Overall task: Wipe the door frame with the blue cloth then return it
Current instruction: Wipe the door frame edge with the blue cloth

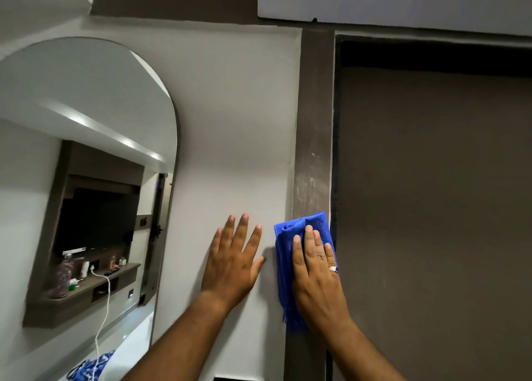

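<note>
A brown door frame point(315, 116) runs up the wall, with pale smears on its surface above the cloth. My right hand point(316, 271) lies flat on a folded blue cloth point(288, 236) and presses it against the frame's lower part. The cloth hangs down below my palm, partly hidden by the hand. My left hand point(234, 259) rests flat on the white wall point(230, 121) just left of the frame, fingers spread, holding nothing.
A closed brown door point(431, 208) fills the right side. An arched mirror point(86, 179) hangs on the wall at left and reflects a shelf with bottles and a white cable. A white unit point(403, 3) sits above the door.
</note>
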### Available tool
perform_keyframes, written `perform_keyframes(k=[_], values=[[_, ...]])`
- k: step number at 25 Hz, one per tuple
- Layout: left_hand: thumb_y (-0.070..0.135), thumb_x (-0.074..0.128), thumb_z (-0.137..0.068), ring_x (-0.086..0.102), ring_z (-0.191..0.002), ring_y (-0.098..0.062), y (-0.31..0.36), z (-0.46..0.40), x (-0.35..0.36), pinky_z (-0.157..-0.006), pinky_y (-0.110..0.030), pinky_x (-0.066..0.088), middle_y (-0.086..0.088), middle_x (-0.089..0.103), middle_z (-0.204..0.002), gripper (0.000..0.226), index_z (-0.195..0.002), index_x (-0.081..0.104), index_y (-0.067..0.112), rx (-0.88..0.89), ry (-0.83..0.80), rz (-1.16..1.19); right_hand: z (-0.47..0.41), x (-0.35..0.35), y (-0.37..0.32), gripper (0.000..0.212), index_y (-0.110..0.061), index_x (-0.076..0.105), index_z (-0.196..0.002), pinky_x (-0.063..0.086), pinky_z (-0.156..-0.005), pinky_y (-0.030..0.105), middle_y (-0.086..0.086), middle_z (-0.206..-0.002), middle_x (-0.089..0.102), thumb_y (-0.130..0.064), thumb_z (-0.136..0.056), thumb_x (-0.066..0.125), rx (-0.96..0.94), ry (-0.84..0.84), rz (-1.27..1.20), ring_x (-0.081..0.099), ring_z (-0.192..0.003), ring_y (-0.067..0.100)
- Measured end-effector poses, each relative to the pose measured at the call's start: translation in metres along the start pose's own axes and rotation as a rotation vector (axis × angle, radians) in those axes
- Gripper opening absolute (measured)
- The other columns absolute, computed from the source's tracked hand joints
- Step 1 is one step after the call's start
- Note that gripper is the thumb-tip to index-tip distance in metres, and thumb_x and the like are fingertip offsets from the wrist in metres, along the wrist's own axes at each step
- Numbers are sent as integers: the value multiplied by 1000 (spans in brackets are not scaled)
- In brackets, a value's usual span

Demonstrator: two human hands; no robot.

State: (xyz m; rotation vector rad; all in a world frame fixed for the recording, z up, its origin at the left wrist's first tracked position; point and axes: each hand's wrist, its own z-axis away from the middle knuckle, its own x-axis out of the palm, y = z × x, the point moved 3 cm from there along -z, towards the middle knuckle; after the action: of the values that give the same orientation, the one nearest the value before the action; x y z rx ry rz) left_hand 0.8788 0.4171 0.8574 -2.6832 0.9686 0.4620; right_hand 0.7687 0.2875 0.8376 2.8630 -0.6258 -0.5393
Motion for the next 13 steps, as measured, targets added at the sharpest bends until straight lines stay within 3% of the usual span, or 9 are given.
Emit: perform_keyframes(k=[3, 7, 13], values=[[55, 34, -90, 15, -146, -36, -9, 0, 17, -115, -54, 17, -14, 19, -158, 68, -148, 25, 20, 44, 22, -10, -7, 4, 4, 66, -9, 29, -146, 7, -114, 53, 23, -153, 26, -13, -81, 36, 16, -15, -73, 16, -145, 36], [59, 27, -91, 11, -148, -34, -11, -7, 34, -115, -57, 18, -13, 18, -160, 71, -151, 22, 22, 12, 57, 37, -31, 8, 16, 75, -12, 17, -150, 4, -116, 55, 16, -159, 12, -33, -82, 39, -20, -5, -76, 7, -148, 30], [57, 26, -90, 4, -149, -31, -18, -51, 22, -118, -53, 8, -10, 8, -162, 74, -152, 11, 18, -73, 145, 55, -161, -20, 47, 68, -8, -4, -148, -9, -119, 45, 16, -159, -12, -43, -94, 17, 97, 75, 30, -14, -146, 27]])
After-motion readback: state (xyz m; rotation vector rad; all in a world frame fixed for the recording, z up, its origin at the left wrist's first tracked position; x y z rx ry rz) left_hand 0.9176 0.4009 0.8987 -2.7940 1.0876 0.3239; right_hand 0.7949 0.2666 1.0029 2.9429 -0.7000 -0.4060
